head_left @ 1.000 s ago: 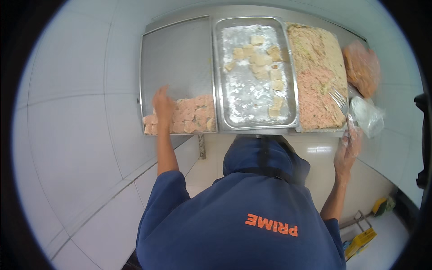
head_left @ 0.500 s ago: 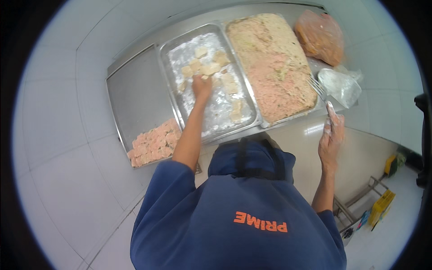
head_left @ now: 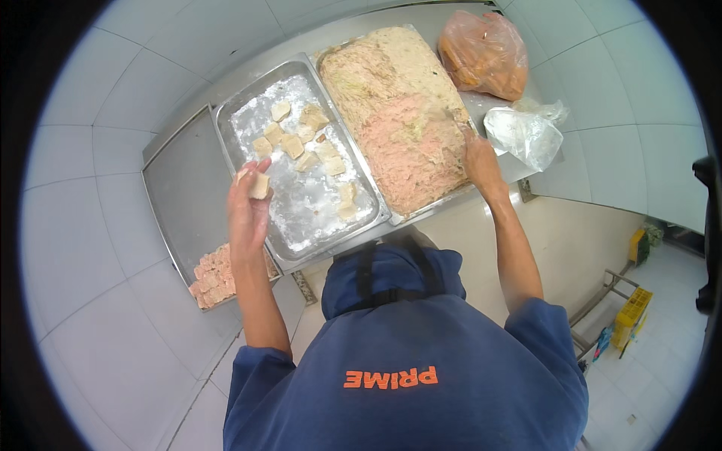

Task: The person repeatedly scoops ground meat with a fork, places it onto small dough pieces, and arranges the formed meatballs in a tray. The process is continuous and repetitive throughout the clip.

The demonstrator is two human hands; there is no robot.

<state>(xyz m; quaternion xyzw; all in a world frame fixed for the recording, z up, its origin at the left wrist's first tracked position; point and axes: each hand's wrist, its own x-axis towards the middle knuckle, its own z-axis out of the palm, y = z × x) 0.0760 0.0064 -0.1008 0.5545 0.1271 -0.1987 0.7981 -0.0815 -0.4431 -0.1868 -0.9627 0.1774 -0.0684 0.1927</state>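
My left hand (head_left: 244, 214) is raised over the near left edge of a metal tray (head_left: 252, 92) dusted with white powder. A pale, flat, squarish piece (head_left: 260, 186) is pinched in its fingers. Several similar pieces (head_left: 292, 145) lie scattered on the powder. At the right edge of a pan heaped with a pink and beige minced mixture (head_left: 410, 146), my right hand (head_left: 482, 161) is closed, knuckles up. It grips a fork, which the hand and blur mostly hide; its tines seem to be at the mixture.
On the left, a grey metal tray (head_left: 188, 180) bears rows of pink-topped pieces (head_left: 215, 276) at its near end. A clear bag of orange-brown food (head_left: 483, 56) sits at the back right, with a plastic bag of white stuff (head_left: 523, 135) before it. A yellow crate (head_left: 632, 316) is far right.
My left hand has come left and nearer, lifting a pale piece from among the others. My right hand has moved forward to the mixture with the fork. The whole view has shifted.
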